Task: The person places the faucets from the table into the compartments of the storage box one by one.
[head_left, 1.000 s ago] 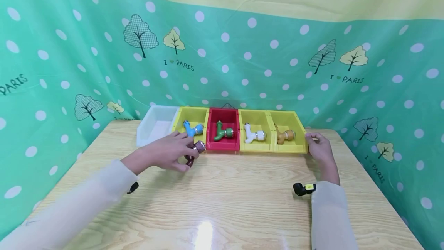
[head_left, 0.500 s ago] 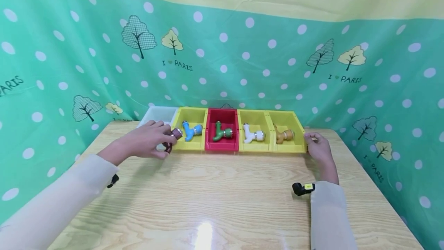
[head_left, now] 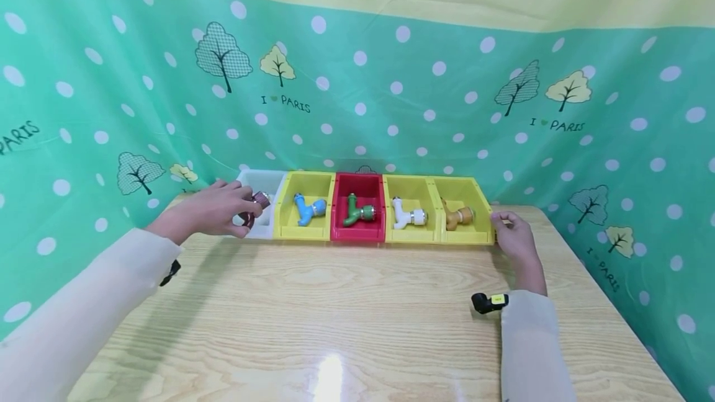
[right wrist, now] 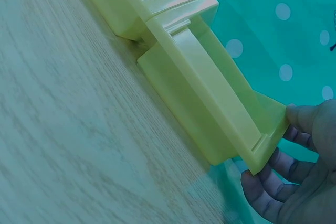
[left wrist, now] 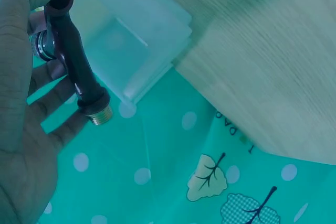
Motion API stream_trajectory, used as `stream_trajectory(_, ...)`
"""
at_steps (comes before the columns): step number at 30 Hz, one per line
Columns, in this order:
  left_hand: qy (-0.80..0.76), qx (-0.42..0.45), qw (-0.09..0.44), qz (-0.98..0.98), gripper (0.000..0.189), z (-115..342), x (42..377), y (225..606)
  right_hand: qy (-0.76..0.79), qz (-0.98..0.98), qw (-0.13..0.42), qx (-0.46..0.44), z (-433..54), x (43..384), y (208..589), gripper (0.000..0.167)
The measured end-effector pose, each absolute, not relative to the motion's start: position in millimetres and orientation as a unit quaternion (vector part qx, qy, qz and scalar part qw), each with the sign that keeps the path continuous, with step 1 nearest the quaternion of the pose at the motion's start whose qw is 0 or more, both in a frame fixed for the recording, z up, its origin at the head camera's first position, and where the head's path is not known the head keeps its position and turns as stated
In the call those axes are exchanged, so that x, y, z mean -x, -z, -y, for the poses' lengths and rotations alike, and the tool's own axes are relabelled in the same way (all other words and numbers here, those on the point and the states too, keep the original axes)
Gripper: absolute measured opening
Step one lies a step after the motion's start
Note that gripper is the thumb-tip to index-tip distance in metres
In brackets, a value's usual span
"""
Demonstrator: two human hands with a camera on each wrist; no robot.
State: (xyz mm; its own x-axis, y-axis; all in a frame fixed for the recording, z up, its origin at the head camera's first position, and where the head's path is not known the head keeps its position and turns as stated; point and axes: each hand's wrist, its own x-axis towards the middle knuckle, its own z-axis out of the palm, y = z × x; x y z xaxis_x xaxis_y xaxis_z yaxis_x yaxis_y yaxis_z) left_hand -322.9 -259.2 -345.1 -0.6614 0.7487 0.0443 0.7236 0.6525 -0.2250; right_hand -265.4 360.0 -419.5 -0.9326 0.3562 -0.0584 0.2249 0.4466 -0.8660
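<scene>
My left hand (head_left: 209, 208) holds a dark maroon faucet tap (left wrist: 73, 51) between thumb and fingers, over the translucent white bin (head_left: 264, 178) at the left end of the row. In the left wrist view the tap's threaded metal end points away from the thumb. At the opposite end, my right hand (head_left: 518, 242) pinches the side wall of the last yellow bin (right wrist: 210, 85), thumb on one face and fingers on the other. That bin contains an orange-brown tap (head_left: 459, 218).
Between the end bins, a blue tap (head_left: 307, 209) lies in a yellow bin, a green tap (head_left: 357, 211) in a red bin (head_left: 357, 236), and a white tap (head_left: 409, 216) in another yellow bin. A polka-dot curtain (head_left: 357, 79) hangs behind the wooden table (head_left: 357, 303).
My left hand has carried the maroon tap leftward, from in front of the blue tap's bin to over the white bin. My right hand has stayed at the end bin.
</scene>
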Motion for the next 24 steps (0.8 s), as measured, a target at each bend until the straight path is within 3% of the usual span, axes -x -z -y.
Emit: stream_trajectory(24, -0.102, 0.416, 0.021, 0.904, 0.026, 256, 359, 353, -0.506, 0.842, 0.067, 0.174, -360, 265, 418, 0.052)
